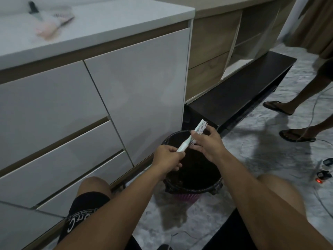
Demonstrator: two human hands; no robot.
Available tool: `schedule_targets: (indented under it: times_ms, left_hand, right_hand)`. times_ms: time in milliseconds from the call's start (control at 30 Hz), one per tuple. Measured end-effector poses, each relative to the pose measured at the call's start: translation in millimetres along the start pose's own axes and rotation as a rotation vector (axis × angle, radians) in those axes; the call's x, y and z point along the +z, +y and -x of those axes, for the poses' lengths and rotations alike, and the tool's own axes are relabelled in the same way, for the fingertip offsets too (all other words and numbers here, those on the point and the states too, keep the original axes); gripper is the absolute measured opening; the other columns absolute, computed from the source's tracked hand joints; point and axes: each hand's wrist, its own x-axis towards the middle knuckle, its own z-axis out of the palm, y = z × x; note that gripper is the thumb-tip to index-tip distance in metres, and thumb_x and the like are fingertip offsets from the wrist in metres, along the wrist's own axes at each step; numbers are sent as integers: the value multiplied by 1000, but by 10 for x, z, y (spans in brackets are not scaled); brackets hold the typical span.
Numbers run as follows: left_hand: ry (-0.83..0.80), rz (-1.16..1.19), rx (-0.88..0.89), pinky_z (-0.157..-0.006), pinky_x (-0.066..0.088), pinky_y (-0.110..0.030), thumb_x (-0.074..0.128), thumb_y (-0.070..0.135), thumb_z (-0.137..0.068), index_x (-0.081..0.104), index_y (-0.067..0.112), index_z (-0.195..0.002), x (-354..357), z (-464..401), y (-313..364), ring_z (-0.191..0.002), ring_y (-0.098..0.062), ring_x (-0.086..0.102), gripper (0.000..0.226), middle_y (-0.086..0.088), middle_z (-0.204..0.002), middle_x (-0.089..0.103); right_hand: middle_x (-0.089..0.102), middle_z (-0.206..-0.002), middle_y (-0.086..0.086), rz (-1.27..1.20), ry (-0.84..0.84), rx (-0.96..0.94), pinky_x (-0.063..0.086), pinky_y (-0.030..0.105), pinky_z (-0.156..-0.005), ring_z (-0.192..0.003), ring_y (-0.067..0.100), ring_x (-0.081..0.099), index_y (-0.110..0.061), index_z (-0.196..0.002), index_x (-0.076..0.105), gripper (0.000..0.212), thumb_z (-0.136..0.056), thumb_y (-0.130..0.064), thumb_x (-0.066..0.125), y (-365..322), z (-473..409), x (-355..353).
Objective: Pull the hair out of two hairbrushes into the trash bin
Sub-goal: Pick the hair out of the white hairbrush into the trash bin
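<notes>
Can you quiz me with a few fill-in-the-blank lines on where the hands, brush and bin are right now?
1. The left hand grips the light blue hairbrush by its ____.
2. The right hand has its fingers at the brush's ____ end.
3. The brush is held directly above the black-lined ____.
4. A second, pink brush lies on the white ____.

Missing words: handle; bristle; trash bin; countertop.

Dim indoor light, soft motion blur, wide-angle bending at edges.
</notes>
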Motion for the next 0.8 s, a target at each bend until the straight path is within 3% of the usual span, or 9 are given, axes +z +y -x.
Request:
schedule_targets:
  times_ms: [133, 267, 333, 600, 800]
  left_hand:
    - [-49, -24, 4, -43, 45, -23, 58, 18, -92, 65, 5, -108, -12, 67, 23, -50, -13, 58, 21, -6, -76, 67]
    - [-125, -47, 9, -38, 38, -20, 47, 22, -98, 60, 4, -115, -24, 124, 46, -44, -10, 51, 28, -5, -75, 68]
    - [-166, -32, -5, -39, 39, -20, 45, 24, -100, 57, 4, -118, -30, 140, 40, -44, -10, 52, 30, -5, -75, 69]
    - [-236, 104, -64, -39, 35, -21, 41, 25, -101, 64, 4, -91, -127, 207, 101, -42, -12, 46, 32, -5, -64, 60]
    - [-287, 75, -48, -38, 29, -20, 41, 25, -101, 65, 3, -93, -220, 210, 9, -38, -10, 39, 34, -4, -63, 57]
  right_hand:
    - [55, -126, 16, -36, 61, 11, 60, 39, -67, -107, 33, 65, -14, -141, 35, 70, -83, -8, 75, -6, 29, -11]
    - [67, -104, 11, -55, -25, 59, 53, 34, -76, -91, 24, 66, -11, -100, 60, 20, -85, -17, 73, -24, 90, 2]
    - [70, -96, 10, -80, -46, 51, 52, 33, -75, -88, 23, 66, -10, -95, 64, 11, -88, -17, 70, -39, 100, -11]
    - [72, -96, 11, -169, -55, 87, 53, 28, -63, -82, 20, 69, -6, -103, 65, 26, -92, -30, 64, -63, 86, -47]
    - [72, -106, 10, -197, 165, 70, 54, 31, -74, -96, 21, 69, -9, -100, 66, 28, -82, -29, 76, -127, 39, -110]
